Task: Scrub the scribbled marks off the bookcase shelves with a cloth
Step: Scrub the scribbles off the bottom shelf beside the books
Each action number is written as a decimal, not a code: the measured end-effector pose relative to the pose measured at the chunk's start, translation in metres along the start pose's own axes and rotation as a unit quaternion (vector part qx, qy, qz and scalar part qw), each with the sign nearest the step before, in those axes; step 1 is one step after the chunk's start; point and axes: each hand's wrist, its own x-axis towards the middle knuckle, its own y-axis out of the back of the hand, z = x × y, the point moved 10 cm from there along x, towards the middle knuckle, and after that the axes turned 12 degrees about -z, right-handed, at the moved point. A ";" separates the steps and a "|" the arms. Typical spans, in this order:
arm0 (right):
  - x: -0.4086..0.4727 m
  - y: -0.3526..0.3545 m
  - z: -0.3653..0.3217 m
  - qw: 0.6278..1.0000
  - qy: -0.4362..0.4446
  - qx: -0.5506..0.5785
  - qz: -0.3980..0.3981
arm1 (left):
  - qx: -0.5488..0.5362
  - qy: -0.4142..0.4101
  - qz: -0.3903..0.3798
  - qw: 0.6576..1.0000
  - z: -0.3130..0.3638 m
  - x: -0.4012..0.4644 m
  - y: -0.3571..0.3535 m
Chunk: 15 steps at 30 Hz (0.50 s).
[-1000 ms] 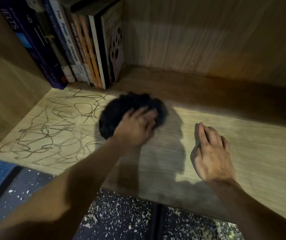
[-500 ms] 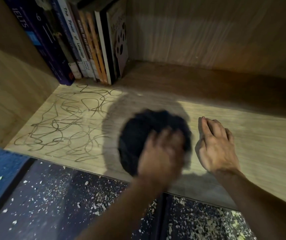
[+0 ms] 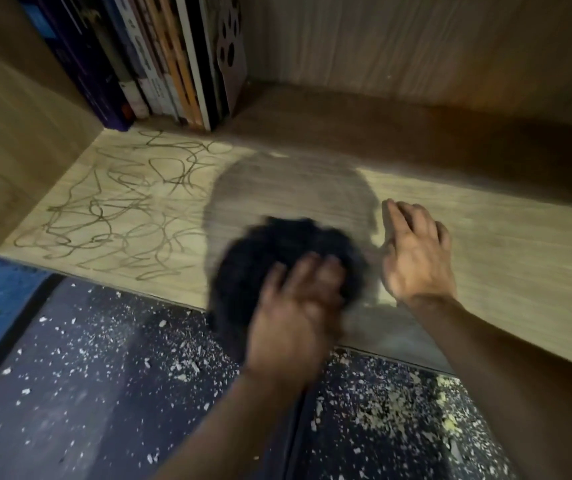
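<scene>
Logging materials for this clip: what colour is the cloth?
Black, or very dark; the cloth under the left hand is motion-blurred in the head view.

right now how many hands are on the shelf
2. The left hand presses the black cloth at the shelf's front edge, blurred. The right hand rests flat on the shelf just right of the cloth.

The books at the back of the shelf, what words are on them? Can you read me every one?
None can be read now.
Books: the lettering on the spines is too blurred and small to make out.
Rightmost book: dark paw-print shapes on the cover, no words readable.
Scribbled marks on the shelf: loops only, no letters.
</scene>
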 end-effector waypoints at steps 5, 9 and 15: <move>-0.001 -0.003 0.002 1.000 -0.005 -0.008 -0.009 | -0.045 0.131 -0.011 0.990 0.019 -0.016 -0.008; -0.001 0.001 0.002 1.000 -0.001 0.011 0.002 | -0.017 0.012 -0.017 1.000 0.034 -0.021 -0.006; -0.001 -0.001 0.003 1.000 -0.014 0.018 -0.001 | -0.049 0.240 0.044 0.969 -0.075 -0.037 0.004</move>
